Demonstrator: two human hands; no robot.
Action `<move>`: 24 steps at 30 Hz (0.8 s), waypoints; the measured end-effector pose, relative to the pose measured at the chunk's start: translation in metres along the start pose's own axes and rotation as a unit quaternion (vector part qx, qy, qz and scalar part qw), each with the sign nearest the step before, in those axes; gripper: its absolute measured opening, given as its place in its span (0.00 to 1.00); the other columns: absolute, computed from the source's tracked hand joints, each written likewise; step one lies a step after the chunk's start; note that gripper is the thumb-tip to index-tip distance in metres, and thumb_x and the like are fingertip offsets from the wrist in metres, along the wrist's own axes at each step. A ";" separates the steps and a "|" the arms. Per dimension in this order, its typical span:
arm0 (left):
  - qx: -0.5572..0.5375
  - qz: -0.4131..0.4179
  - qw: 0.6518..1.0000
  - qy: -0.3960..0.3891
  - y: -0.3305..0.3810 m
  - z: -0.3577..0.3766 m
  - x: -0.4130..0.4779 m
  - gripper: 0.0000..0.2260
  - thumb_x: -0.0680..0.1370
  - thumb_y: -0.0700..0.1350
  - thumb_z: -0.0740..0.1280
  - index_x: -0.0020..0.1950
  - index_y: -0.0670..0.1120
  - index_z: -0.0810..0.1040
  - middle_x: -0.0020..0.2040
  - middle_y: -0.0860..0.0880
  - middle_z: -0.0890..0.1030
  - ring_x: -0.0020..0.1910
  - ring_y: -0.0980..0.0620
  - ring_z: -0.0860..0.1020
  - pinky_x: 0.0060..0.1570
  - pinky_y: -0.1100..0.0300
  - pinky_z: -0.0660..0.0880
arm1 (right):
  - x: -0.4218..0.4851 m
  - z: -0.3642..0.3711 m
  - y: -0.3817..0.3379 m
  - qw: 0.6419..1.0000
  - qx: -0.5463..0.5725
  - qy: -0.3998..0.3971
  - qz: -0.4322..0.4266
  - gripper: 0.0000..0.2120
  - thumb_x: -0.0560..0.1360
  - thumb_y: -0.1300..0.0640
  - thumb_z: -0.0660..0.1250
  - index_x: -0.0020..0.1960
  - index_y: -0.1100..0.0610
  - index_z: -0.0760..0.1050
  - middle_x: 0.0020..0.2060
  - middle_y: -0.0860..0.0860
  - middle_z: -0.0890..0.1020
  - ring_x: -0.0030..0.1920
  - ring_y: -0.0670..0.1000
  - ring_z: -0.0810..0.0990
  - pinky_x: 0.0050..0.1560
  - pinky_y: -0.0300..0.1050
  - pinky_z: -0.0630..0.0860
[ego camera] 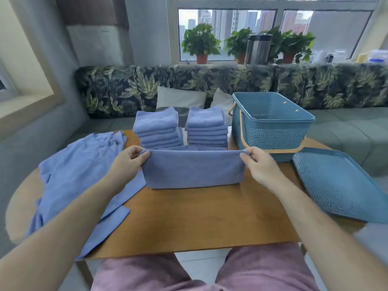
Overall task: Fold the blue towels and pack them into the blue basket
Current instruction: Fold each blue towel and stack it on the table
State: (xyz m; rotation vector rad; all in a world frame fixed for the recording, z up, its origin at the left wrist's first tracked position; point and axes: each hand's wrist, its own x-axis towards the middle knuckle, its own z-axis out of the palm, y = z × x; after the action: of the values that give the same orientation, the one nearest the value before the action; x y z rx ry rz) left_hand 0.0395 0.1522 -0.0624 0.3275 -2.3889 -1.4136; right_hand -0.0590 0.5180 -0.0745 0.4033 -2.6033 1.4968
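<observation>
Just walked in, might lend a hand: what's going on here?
A person is mid-fold. The left hand and right hand each pinch a top corner of a half-folded towel on the wooden table. Two stacks of folded towels stand behind it; unfolded towels lie to the left. The blue basket stands open at right, no towels visible inside, its lid lying beside it.

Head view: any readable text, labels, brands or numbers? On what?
None readable.
The blue basket, its lid, the folded towel stacks and the towel being folded show no print.
The metal flask on the sill shows no visible label.
The containers at the sill's far right are too blurred to tell whether they bear text.
</observation>
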 end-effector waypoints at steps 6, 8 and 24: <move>-0.051 -0.052 0.997 0.034 -0.044 0.042 -0.014 0.08 0.81 0.49 0.68 0.50 0.46 0.82 0.47 0.49 0.84 0.46 0.53 0.79 0.49 0.56 0.74 | -0.035 0.035 0.045 0.997 0.060 0.020 0.045 0.06 0.82 0.54 0.66 0.50 0.53 0.80 0.37 0.44 0.83 0.36 0.41 0.78 0.39 0.37 0.72; -0.047 -0.057 0.996 0.042 -0.055 0.050 -0.021 0.08 0.81 0.50 0.68 0.50 0.46 0.82 0.45 0.51 0.83 0.43 0.59 0.78 0.46 0.65 0.72 | -0.042 0.040 0.054 0.997 0.056 0.019 0.045 0.06 0.82 0.53 0.66 0.50 0.52 0.80 0.40 0.45 0.85 0.41 0.41 0.81 0.41 0.35 0.73; -0.175 -0.049 0.983 0.032 -0.064 0.049 -0.040 0.15 0.82 0.51 0.65 0.38 0.46 0.79 0.35 0.52 0.78 0.36 0.59 0.75 0.38 0.69 0.71 | -0.041 0.043 0.063 0.995 0.088 0.017 0.034 0.14 0.83 0.47 0.63 0.45 0.54 0.79 0.35 0.43 0.81 0.38 0.44 0.78 0.43 0.46 0.74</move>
State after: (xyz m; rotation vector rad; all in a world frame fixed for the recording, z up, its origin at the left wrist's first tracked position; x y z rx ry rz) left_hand 0.0574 0.1750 -0.1474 0.3931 -2.0473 -1.8006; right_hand -0.0360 0.5187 -0.1582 0.3044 -2.4924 1.7457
